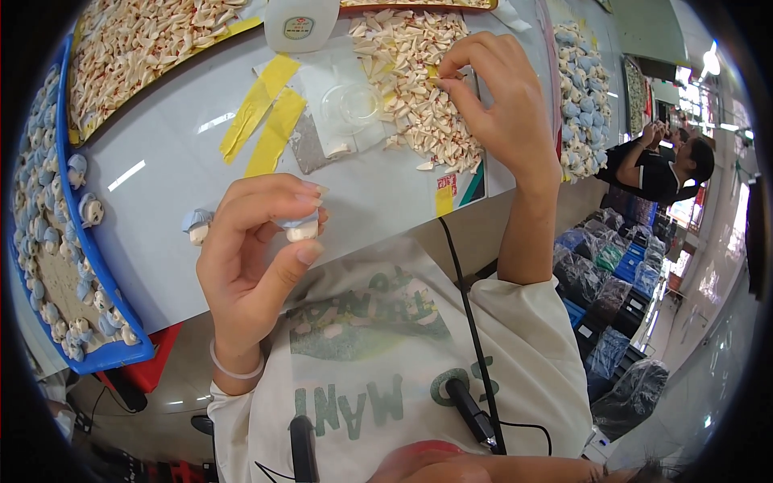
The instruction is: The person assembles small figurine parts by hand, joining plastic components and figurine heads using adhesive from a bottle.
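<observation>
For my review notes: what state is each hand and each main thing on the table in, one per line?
Left hand: pinching a small figure.
Held figure: gripped, off the table.
Right hand: fingertips at the cream pieces; whether one is held is unclear.
Cream pieces: loose, heaped.
Loose figure: on the table, unheld.
Blue tray: partly filled with figures.
Yellow tape: lying flat, two strips.

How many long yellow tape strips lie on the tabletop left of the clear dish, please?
2: the upper-left strip, and the nearer strip to its lower right, above the left hand in the picture. That hand could hide more.
</observation>
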